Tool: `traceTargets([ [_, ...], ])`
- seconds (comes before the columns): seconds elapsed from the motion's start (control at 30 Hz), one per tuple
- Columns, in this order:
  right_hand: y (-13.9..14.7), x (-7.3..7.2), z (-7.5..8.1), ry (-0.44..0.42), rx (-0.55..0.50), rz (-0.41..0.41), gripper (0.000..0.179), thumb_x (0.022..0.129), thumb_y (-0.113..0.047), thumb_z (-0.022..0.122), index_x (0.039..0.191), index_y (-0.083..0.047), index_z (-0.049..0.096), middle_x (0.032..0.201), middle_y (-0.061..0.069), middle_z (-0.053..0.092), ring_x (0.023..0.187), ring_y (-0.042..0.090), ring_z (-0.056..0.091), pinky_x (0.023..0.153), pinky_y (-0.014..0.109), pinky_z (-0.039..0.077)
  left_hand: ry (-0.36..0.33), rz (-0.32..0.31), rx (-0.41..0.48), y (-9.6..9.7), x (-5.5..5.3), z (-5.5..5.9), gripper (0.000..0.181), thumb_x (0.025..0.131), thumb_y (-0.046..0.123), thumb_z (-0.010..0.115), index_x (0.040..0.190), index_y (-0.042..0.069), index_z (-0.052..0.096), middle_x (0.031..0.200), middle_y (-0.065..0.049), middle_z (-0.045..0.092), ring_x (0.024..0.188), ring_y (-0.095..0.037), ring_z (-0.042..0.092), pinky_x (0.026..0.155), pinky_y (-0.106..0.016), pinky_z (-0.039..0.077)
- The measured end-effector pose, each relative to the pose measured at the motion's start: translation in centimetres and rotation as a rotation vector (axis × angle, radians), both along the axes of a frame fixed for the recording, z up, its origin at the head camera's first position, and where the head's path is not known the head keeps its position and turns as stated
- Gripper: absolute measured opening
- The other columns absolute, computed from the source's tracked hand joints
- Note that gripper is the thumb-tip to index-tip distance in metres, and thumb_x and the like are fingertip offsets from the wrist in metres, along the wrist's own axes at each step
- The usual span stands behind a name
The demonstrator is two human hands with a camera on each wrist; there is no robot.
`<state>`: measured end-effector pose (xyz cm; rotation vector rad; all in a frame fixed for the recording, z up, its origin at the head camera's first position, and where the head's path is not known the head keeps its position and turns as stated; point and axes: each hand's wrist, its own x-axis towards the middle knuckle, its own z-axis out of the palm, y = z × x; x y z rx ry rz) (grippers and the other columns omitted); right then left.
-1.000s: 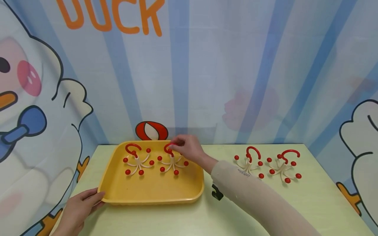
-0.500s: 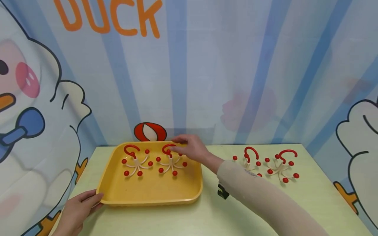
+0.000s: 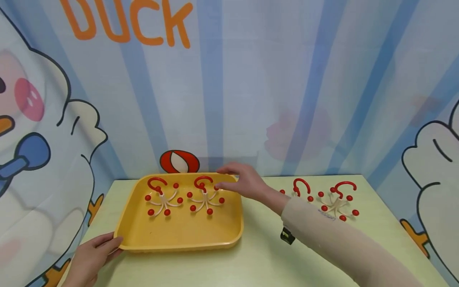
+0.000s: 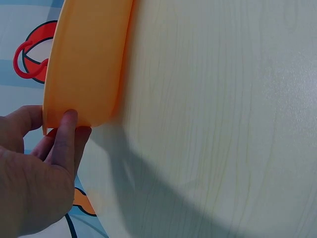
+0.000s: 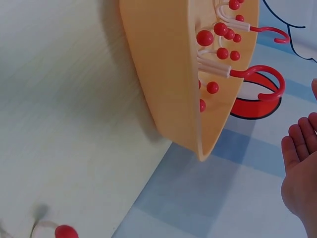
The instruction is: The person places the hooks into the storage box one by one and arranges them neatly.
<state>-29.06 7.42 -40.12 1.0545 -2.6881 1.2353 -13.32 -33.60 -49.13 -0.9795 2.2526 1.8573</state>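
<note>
In the head view a yellow tray sits on the table at left of centre. My left hand pinches its near left corner, thumb over the rim and fingers underneath. Two white hook hangers stand inside, each with a red hook on top and several curved arms ending in red balls: a left hanger and a right hanger. Over the tray's far right corner is my right hand, thumb and fingers apart, nothing held. The right wrist view shows that palm away from the red hooks.
Two more such hangers stand at the table's right: one hanger partly behind my right sleeve, and another hanger beside it. A striped cloth backdrop with duck pictures rises right behind the table.
My right hand has let go of the right hanger's red hook in the tray and drawn back to the right, fingers spreading. My left hand keeps its hold on the tray corner.
</note>
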Motion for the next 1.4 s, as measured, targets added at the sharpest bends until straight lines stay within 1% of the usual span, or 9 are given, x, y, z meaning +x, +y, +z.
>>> traceTargets([
  [0.13, 1.7, 0.6, 0.4, 0.037, -0.006, -0.009, 0.043, 0.094, -0.029, 0.086, 0.131, -0.010, 0.075, 0.131, 0.010, 0.074, 0.124, 0.032, 0.069, 0.110, 0.049, 0.059, 0.005, -0.022, 0.003, 0.2, 0.3, 0.4, 0.059, 0.103, 0.002, 0.071, 0.150, -0.020, 0.044, 0.137, -0.042, 0.055, 0.079, -0.014, 0.076, 0.080, -0.039, 0.070],
  [0.27, 3.6, 1.0, 0.8, 0.025, -0.014, -0.044, 0.044, 0.093, -0.028, 0.087, 0.132, -0.012, 0.075, 0.132, 0.008, 0.073, 0.124, 0.030, 0.069, 0.111, 0.048, 0.059, 0.013, -0.030, 0.009, 0.3, 0.4, 0.7, 0.059, 0.103, 0.003, 0.071, 0.149, -0.021, 0.044, 0.133, -0.040, 0.059, 0.078, -0.012, 0.075, 0.080, -0.038, 0.070],
  [0.4, 5.5, 1.4, 1.4, 0.006, -0.019, -0.087, 0.045, 0.093, -0.027, 0.087, 0.134, -0.013, 0.074, 0.133, 0.004, 0.072, 0.126, 0.029, 0.068, 0.111, 0.050, 0.058, 0.020, -0.029, 0.017, 0.0, 0.3, 0.4, 0.059, 0.102, 0.003, 0.073, 0.148, -0.021, 0.046, 0.125, -0.035, 0.064, 0.078, -0.012, 0.076, 0.079, -0.037, 0.070],
  [0.5, 6.9, 1.6, 1.6, -0.002, -0.025, -0.099, 0.046, 0.094, -0.027, 0.087, 0.136, -0.013, 0.073, 0.135, 0.005, 0.071, 0.127, 0.030, 0.067, 0.113, 0.051, 0.057, 0.022, -0.026, 0.025, -0.2, 0.2, 0.2, 0.060, 0.101, 0.002, 0.074, 0.148, -0.021, 0.046, 0.120, -0.032, 0.067, 0.078, -0.013, 0.076, 0.078, -0.038, 0.070],
  [0.6, 8.3, 1.9, 1.8, -0.018, -0.019, -0.110, 0.047, 0.094, -0.028, 0.086, 0.137, -0.014, 0.072, 0.137, 0.005, 0.070, 0.129, 0.030, 0.065, 0.113, 0.051, 0.057, 0.018, -0.022, 0.027, -0.3, 0.2, 0.1, 0.060, 0.101, 0.002, 0.074, 0.148, -0.021, 0.046, 0.119, -0.030, 0.067, 0.078, -0.013, 0.076, 0.079, -0.038, 0.070],
  [0.67, 9.2, 2.1, 2.0, -0.017, -0.006, -0.118, 0.048, 0.095, -0.029, 0.085, 0.139, -0.015, 0.072, 0.138, 0.005, 0.069, 0.130, 0.030, 0.065, 0.112, 0.053, 0.057, 0.013, -0.017, 0.023, -0.2, 0.2, 0.1, 0.060, 0.101, 0.002, 0.074, 0.148, -0.021, 0.046, 0.122, -0.033, 0.066, 0.078, -0.013, 0.076, 0.079, -0.038, 0.070],
  [0.9, 12.2, 2.6, 2.2, 0.025, 0.031, -0.169, 0.051, 0.095, -0.031, 0.085, 0.141, -0.014, 0.071, 0.142, 0.006, 0.067, 0.131, 0.034, 0.065, 0.111, 0.057, 0.057, 0.006, -0.014, 0.019, 0.2, 0.2, 0.5, 0.059, 0.101, 0.002, 0.073, 0.149, -0.021, 0.045, 0.125, -0.035, 0.064, 0.078, -0.013, 0.075, 0.079, -0.038, 0.070],
  [1.17, 15.3, 2.9, 2.3, 0.023, 0.067, -0.217, 0.055, 0.097, -0.030, 0.083, 0.146, -0.012, 0.067, 0.150, 0.011, 0.062, 0.135, 0.038, 0.062, 0.102, 0.059, 0.061, 0.001, -0.019, 0.015, 0.3, 0.4, 0.7, 0.059, 0.102, 0.002, 0.072, 0.149, -0.021, 0.044, 0.125, -0.036, 0.063, 0.078, -0.014, 0.076, 0.080, -0.039, 0.070],
  [1.4, 17.4, 2.9, 1.9, 0.021, 0.110, -0.259, 0.060, 0.096, -0.033, 0.084, 0.148, -0.012, 0.064, 0.149, 0.010, 0.062, 0.135, 0.038, 0.061, 0.108, 0.063, 0.056, 0.004, -0.023, 0.009, 0.1, 0.3, 0.4, 0.058, 0.102, 0.002, 0.072, 0.149, -0.021, 0.045, 0.125, -0.036, 0.064, 0.078, -0.014, 0.076, 0.079, -0.038, 0.070],
])
